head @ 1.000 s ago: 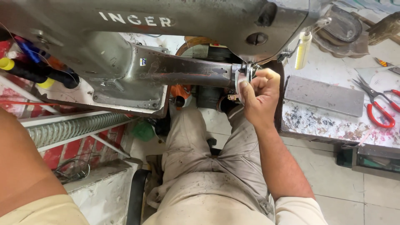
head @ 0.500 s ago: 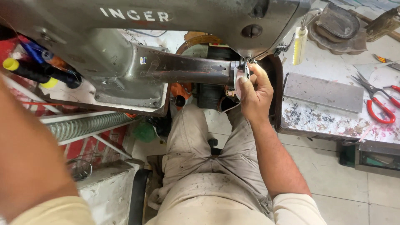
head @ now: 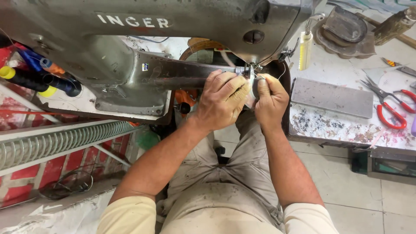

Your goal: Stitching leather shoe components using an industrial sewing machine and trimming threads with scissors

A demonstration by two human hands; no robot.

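At the tip of the sewing machine's cylinder arm (head: pixel 182 78), the left hand (head: pixel 222 100) curled its fingers over the arm end while the right hand (head: pixel 269 99) pinched a small workpiece, mostly hidden, beneath the needle (head: pixel 251 69). Steady support from both hands seemed advisable.

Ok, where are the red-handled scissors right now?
In the head view, the red-handled scissors lie at the far right on the paint-spattered worktop, just right of the grey flat slab.
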